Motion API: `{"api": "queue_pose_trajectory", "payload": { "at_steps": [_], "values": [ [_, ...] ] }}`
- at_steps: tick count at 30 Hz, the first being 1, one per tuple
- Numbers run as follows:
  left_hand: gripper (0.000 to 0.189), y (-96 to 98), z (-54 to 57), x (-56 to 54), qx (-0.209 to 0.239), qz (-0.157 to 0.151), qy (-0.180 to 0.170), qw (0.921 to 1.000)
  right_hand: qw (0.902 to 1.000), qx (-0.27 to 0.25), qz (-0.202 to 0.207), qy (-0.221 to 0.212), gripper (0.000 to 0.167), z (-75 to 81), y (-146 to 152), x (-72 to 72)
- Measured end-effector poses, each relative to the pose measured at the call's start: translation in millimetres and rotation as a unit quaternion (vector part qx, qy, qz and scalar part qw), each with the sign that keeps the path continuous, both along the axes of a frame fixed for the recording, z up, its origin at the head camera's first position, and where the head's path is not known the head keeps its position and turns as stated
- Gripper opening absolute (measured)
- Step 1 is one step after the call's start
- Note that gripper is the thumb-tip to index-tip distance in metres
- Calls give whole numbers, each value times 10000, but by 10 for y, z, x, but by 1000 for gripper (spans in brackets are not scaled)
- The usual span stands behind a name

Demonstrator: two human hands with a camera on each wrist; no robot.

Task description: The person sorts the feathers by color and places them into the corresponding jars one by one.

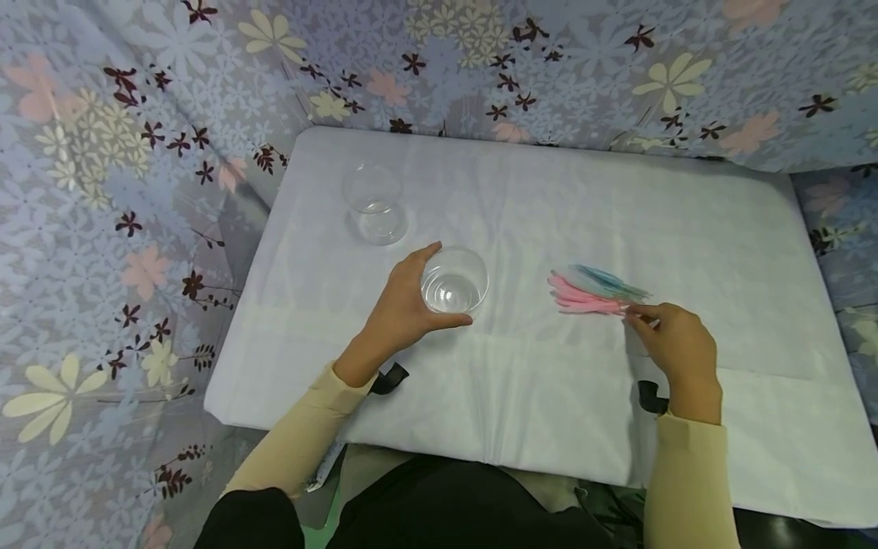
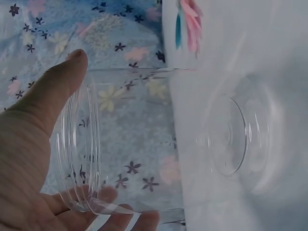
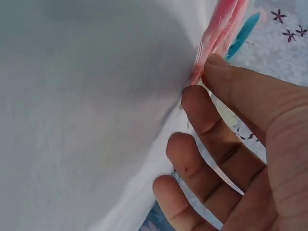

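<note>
The left hand [image 1: 405, 309] gripped a clear jar [image 1: 456, 288] near the middle of the worktop [image 1: 727, 244], thumb and fingers bent around its smooth, glossy wall. The jar was round and straight-sided, with raised rings circling the end nearest the palm. Whether its base touched the cloth could not be told.

The right hand [image 1: 677, 343] pinched the narrow end of a pink bundle [image 1: 583, 297] between thumb and forefinger, the other fingers loosely bent. Soft-looking, flat strips fanned out from that pinch; a similar blue-green bundle [image 1: 607, 280] lay right beside it, partly overlapped by the pink.

A second clear vessel [image 1: 377, 206], round and see-through, stood farther back to the left. White, faintly creased cloth covered the worktop, and flower-printed curtains [image 1: 439, 76] hung behind and beside it. The fingertips hid the pink bundle's tip.
</note>
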State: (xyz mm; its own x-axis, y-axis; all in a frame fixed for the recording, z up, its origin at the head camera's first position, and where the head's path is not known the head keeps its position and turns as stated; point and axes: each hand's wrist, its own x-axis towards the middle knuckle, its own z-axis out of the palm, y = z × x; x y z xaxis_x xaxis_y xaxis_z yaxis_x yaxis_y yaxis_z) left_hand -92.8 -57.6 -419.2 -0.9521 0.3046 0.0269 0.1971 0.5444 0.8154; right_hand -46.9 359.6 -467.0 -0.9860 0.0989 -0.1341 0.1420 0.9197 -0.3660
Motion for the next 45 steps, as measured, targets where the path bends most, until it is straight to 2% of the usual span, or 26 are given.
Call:
{"api": "queue_pose_trajectory", "payload": {
  "at_steps": [5,9,16,21,25,31,35,41,45],
  "values": [
    [112,32,-96,21,70,-165,105,9998,9995,34,66,297,30,-62,9,2],
    [115,56,-132,27,30,-267,58,9996,9988,111,23,486,26,-87,0,-3],
    [132,63,-117,30,-55,-261,-141,9995,9980,59,-85,631,23,-73,-46,-16],
    [122,39,-102,32,-22,-110,-385,9992,9965,101,131,823,21,-61,-62,-40],
    [122,31,-120,27,84,-57,-506,9987,9945,286,433,910,19,31,-61,-4],
    [127,29,-143,4,136,-148,-513,9985,9928,469,635,902,16,302,-57,84],
    [117,31,-145,-8,164,-9,-532,9984,9826,468,1026,1474,15,496,-51,96],
    [113,61,-185,2,279,-115,-513,9982,9469,279,1901,2579,16,834,-151,96],
    [112,56,-191,17,192,-50,-459,9987,9245,73,2400,2962,53,1062,-423,29]
  ]
}}
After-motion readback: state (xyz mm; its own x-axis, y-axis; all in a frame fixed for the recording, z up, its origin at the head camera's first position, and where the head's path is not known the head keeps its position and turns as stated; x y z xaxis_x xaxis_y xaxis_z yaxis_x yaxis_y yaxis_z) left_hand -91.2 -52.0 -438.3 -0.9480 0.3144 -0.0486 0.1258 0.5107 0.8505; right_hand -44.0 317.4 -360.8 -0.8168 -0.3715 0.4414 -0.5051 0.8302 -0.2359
